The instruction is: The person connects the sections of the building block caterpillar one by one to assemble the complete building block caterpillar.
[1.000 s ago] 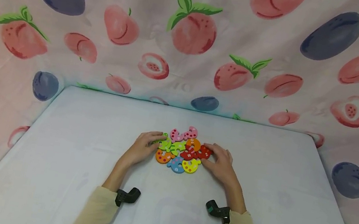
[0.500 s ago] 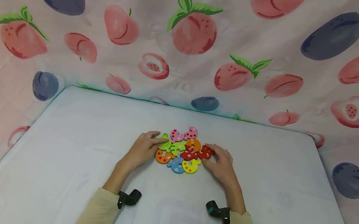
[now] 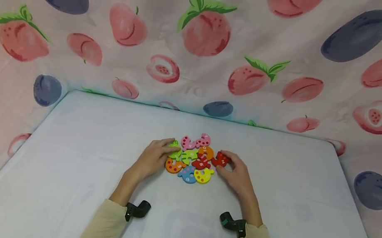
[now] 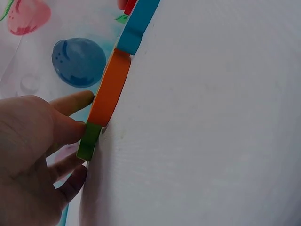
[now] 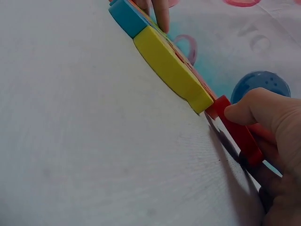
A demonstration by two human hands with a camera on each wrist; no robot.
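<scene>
A cluster of flat, thick number puzzle pieces, dotted and interlocking, lies on the white table. My right hand [image 3: 236,173] pinches a red puzzle piece [image 3: 223,159] marked 2, which stands slightly apart from the cluster. In the right wrist view, the thumb [image 5: 254,110] presses its edge. At the cluster's left side, my left hand [image 3: 151,159] holds a green puzzle piece [image 3: 174,153] with its fingers around and over it. The left wrist view shows that green edge [image 4: 88,143] between the fingertips, beside an orange puzzle piece [image 4: 110,87].
Also in the cluster are a blue piece [image 3: 187,175], a yellow piece [image 3: 202,176], another red piece [image 3: 201,163] and pink pieces [image 3: 204,140]. The white tabletop [image 3: 173,225] spreads around them. A fruit-printed cloth [image 3: 197,82] hangs behind the table.
The red piece marked 2 has moved a little right with my right hand, widening its gap from the cluster. My left hand's fingers have shifted slightly on the green piece.
</scene>
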